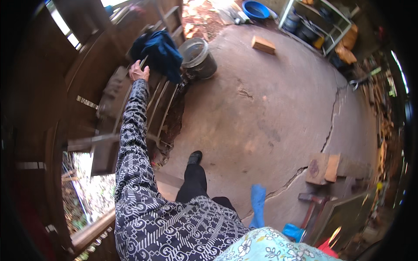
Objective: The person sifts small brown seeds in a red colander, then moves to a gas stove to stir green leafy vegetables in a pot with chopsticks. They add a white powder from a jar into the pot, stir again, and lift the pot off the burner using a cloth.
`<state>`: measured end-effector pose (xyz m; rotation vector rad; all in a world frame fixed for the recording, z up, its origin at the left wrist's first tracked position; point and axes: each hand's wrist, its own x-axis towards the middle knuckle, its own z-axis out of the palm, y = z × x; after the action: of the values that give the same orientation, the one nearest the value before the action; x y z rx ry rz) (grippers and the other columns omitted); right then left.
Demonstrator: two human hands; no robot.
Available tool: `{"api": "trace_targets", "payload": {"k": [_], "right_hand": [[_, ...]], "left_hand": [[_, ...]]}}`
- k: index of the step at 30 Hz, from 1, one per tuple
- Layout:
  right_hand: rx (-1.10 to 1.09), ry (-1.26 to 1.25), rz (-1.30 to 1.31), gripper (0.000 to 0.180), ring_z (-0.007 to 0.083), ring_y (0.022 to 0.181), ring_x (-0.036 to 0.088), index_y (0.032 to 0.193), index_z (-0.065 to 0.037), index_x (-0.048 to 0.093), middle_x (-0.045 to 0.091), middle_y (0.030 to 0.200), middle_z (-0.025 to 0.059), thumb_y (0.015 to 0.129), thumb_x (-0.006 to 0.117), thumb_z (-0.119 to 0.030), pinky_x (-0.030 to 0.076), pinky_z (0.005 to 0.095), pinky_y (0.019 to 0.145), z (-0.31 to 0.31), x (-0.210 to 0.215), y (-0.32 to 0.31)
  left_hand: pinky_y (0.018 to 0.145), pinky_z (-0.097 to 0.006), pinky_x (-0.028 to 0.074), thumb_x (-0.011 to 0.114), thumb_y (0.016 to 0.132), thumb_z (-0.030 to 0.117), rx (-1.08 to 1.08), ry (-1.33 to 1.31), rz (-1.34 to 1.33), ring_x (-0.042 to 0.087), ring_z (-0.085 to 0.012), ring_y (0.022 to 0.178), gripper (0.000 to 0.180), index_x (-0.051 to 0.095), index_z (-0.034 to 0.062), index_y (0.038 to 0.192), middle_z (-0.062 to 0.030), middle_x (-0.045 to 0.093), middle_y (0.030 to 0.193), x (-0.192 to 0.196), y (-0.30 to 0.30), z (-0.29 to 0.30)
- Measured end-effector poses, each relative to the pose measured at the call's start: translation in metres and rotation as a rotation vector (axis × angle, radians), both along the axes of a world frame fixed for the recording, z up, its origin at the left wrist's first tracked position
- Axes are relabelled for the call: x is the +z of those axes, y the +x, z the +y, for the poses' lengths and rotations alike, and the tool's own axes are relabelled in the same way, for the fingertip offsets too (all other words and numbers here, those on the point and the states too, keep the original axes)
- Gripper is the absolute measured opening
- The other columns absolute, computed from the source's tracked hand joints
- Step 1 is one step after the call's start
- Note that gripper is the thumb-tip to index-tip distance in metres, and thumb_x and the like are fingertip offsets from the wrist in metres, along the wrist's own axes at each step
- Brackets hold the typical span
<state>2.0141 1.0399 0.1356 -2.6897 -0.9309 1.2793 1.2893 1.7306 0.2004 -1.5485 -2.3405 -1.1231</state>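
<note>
Five curled fingers (138, 69) against blue cloth (162, 53)

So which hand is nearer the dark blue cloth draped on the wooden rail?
Left. The left hand is stretched out at the left edge of the dark blue cloth, its fingers right beside or touching it. The right hand is not in view.
</note>
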Motion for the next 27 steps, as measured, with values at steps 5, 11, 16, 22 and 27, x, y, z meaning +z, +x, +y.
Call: {"api": "trace_targets", "payload": {"k": [5,11,16,22,27], "right_hand": [[-0.163,-0.089,-0.136,0.043,0.0197,0.091,0.063,0.111,0.000,0.064,0.069,0.099,0.0120,0.074,0.075,-0.019,0.049,0.0357,0.084,-0.077,0.081,-0.009],[-0.303,-0.500,-0.091,0.050,0.0217,0.102,0.063,0.119,-0.014,0.064,0.068,0.109,0.0120,0.077,0.067,-0.040,0.046,0.0336,0.094,0.020,0.118,-0.145],[-0.297,-0.585,-0.062,0.051,0.0224,0.099,0.065,0.118,-0.018,0.065,0.069,0.107,0.0079,0.075,0.068,-0.045,0.048,0.0326,0.089,0.059,0.118,-0.173],[-0.256,-0.432,-0.069,0.058,0.0290,0.105,0.062,0.127,-0.018,0.058,0.065,0.115,0.0121,0.075,0.068,-0.042,0.046,0.0377,0.094,0.070,0.080,-0.201],[-0.079,-0.099,-0.164,0.055,0.0280,0.108,0.062,0.130,-0.024,0.055,0.064,0.118,0.0101,0.077,0.066,-0.033,0.047,0.0385,0.095,0.151,0.094,-0.216]], "left_hand": [[0.098,-0.041,0.044,0.078,0.070,0.027,-0.199,-0.156,0.196,0.052,-0.0330,0.117,0.073,0.046,0.0082,0.133,-0.0166,0.053,0.128,-0.018,-0.038,0.066],[0.090,-0.051,0.049,0.072,0.079,0.032,0.031,-0.768,0.157,0.049,-0.0303,0.124,0.072,0.036,0.0339,0.142,-0.0024,0.048,0.138,0.001,-0.057,0.119],[0.081,-0.044,0.050,0.041,0.087,0.011,0.089,-0.440,0.356,0.062,-0.0281,0.099,0.033,0.059,0.0160,0.114,-0.0058,0.062,0.112,-0.071,-0.107,0.159],[0.088,-0.042,0.046,0.049,0.080,0.004,-0.423,0.154,-0.090,0.059,-0.0406,0.098,0.034,0.059,-0.0015,0.112,-0.0225,0.063,0.106,-0.021,-0.008,0.107],[0.072,-0.041,0.050,0.052,0.091,0.035,-0.898,0.206,-0.277,0.063,-0.0343,0.076,0.039,0.061,-0.0018,0.101,-0.0174,0.063,0.087,0.076,0.121,0.021]]}}
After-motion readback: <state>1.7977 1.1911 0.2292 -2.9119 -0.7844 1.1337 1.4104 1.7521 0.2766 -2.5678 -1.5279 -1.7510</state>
